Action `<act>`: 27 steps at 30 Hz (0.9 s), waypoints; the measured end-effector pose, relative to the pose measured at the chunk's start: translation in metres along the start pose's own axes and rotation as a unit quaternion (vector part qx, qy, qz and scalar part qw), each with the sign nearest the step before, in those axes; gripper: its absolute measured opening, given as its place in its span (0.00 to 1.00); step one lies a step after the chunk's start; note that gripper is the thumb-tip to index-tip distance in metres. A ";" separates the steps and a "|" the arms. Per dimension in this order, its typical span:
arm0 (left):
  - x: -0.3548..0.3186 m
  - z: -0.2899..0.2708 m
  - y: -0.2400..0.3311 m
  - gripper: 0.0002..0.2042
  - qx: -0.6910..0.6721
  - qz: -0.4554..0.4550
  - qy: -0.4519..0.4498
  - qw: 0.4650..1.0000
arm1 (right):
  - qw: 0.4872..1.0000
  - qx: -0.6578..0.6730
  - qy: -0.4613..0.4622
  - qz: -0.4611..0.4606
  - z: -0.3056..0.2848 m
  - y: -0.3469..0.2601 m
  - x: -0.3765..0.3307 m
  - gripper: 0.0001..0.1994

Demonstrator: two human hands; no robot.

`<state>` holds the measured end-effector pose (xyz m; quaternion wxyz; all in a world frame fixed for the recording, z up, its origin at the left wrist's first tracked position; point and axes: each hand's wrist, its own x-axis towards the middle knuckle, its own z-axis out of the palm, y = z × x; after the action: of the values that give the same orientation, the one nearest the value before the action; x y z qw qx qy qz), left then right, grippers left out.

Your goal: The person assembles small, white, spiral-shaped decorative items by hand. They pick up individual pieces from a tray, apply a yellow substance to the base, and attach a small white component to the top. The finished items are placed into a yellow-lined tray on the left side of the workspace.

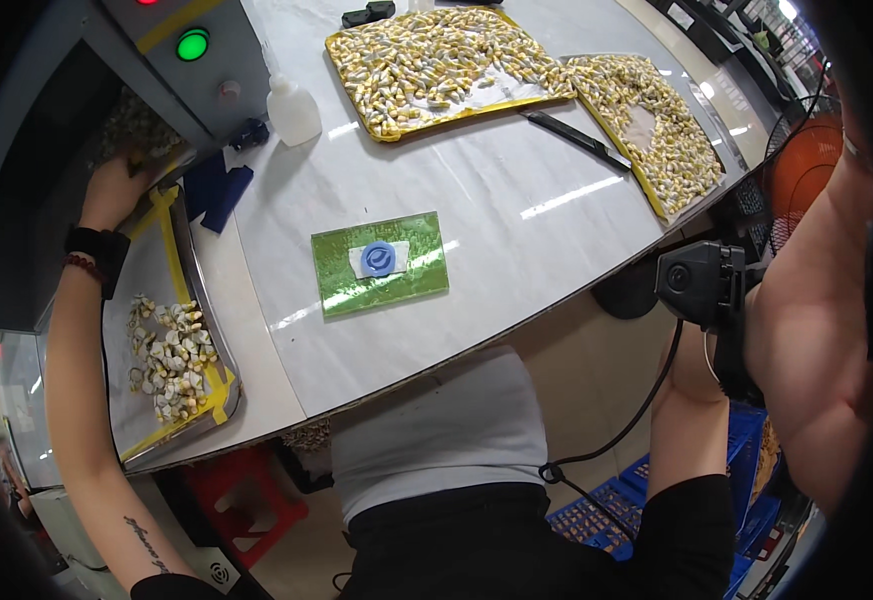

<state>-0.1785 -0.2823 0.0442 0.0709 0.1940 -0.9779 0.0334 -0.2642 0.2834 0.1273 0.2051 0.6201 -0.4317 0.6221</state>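
Observation:
My left hand, with a dark band at the wrist, reaches into the dark opening of a grey machine. Its fingers look closed, but shadow hides what they hold. A pile of small pieces shows dimly beyond them. Below that forearm, a metal tray edged with yellow tape holds small white and yellow pieces. Raised close at the right edge is my right hand, its fingers out of sight. A black camera with a cable is strapped to its wrist.
A green plate with a blue disc lies mid-table. Two yellow-edged trays of small pieces sit at the far side, beside a black knife-like tool. A white bottle and dark blue pieces stand near the machine.

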 end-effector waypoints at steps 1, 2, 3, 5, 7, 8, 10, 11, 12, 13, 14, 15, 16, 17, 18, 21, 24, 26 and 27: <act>0.000 0.001 -0.001 0.18 0.003 0.001 0.007 1.000 | 1.000 0.001 -0.002 0.002 0.000 0.001 0.000 0.12; 0.002 0.003 -0.003 0.18 0.007 0.002 0.015 1.000 | 1.000 0.004 -0.002 0.002 0.000 0.003 0.001 0.12; 0.003 0.005 -0.004 0.17 0.009 0.004 0.022 1.000 | 1.000 0.003 -0.003 0.004 0.000 0.004 0.001 0.12; 0.007 0.005 -0.006 0.17 0.033 0.009 0.040 0.999 | 1.000 0.003 -0.004 0.004 0.001 0.006 0.002 0.12; 0.008 0.004 -0.002 0.18 0.042 0.015 0.053 0.998 | 1.000 0.000 -0.003 0.009 0.001 0.007 0.001 0.11; 0.007 -0.001 -0.001 0.18 0.042 0.017 0.058 0.997 | 1.000 0.001 -0.003 0.009 0.002 0.009 0.001 0.11; 0.006 -0.009 -0.003 0.18 0.017 0.043 0.092 0.995 | 1.000 -0.002 -0.003 0.010 0.002 0.010 0.002 0.11; 0.004 -0.013 -0.010 0.17 -0.006 0.065 0.121 0.991 | 1.000 -0.003 -0.004 0.009 0.003 0.011 0.003 0.11; 0.001 -0.018 -0.014 0.17 -0.030 0.089 0.148 0.985 | 1.000 -0.005 -0.004 0.010 0.003 0.012 0.004 0.11; -0.005 -0.028 -0.001 0.16 -0.054 0.075 0.123 0.988 | 1.000 -0.010 -0.006 0.015 0.002 0.012 0.004 0.10; -0.021 -0.046 0.024 0.15 -0.078 0.061 0.095 0.991 | 1.000 -0.014 -0.008 0.019 0.002 0.015 0.004 0.10; -0.038 -0.061 0.043 0.14 -0.102 0.044 0.070 0.991 | 1.000 -0.016 -0.012 0.022 0.002 0.017 0.004 0.10; -0.053 -0.069 0.051 0.13 -0.116 0.050 0.055 0.991 | 0.999 -0.023 -0.017 0.026 0.003 0.020 0.005 0.10; -0.069 -0.075 0.060 0.12 -0.130 0.056 0.040 0.989 | 0.999 -0.033 -0.023 0.028 0.002 0.023 0.007 0.10; -0.089 -0.078 0.072 0.11 -0.182 0.064 0.053 0.980 | 0.998 -0.045 -0.028 0.031 0.002 0.031 0.008 0.10; -0.160 -0.115 0.118 0.08 -0.279 0.095 0.046 0.955 | 0.988 -0.133 -0.057 0.050 -0.005 0.056 0.027 0.09; -0.216 -0.115 0.129 0.11 -0.396 0.162 -0.067 0.901 | 0.944 -0.229 -0.159 0.178 0.005 0.117 0.029 0.09; -0.231 -0.099 0.143 0.16 -0.519 0.167 -0.163 0.822 | 0.817 -0.340 -0.313 0.343 0.018 0.140 0.021 0.08; -0.234 -0.092 0.152 0.16 -0.585 0.150 -0.201 0.771 | 0.792 -0.365 -0.340 0.353 0.011 0.159 0.011 0.08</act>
<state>-0.0113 -0.0455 0.0935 -0.0332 -0.0313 -0.8170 -0.5749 -0.3850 0.1854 0.0915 0.0229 0.4749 -0.8575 0.1964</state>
